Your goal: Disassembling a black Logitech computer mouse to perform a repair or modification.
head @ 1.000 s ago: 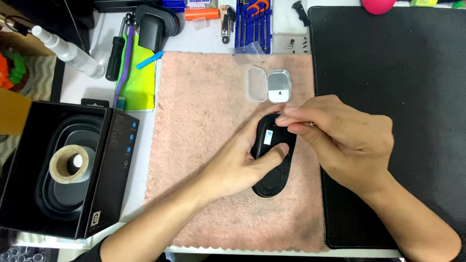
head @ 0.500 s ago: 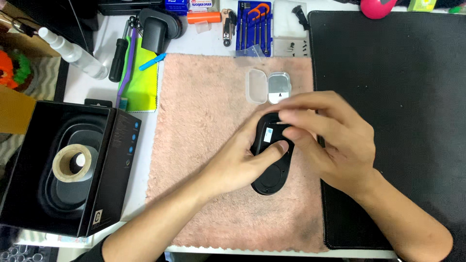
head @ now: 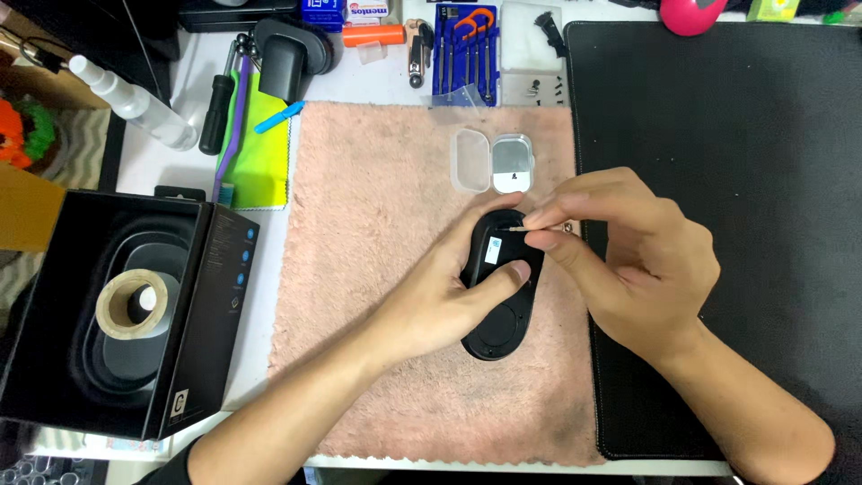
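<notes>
Black oval mouse [head: 499,296] on fuzzy pink towel [head: 377,233] | left hand [head: 440,301] fingers gripping it | right hand [head: 628,256] fingers pinching thin pin [head: 515,230]

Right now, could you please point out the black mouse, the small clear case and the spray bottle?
black mouse [head: 499,330]: head view, lower underside.
small clear case [head: 470,160]: head view, open lid.
spray bottle [head: 144,106]: head view, clear body.

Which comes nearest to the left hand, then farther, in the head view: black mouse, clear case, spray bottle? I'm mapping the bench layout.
From the left hand:
1. Black mouse, under its fingers on the pink towel.
2. Clear case, open, just above at the towel's top.
3. Spray bottle, far upper left on the white table.
</notes>
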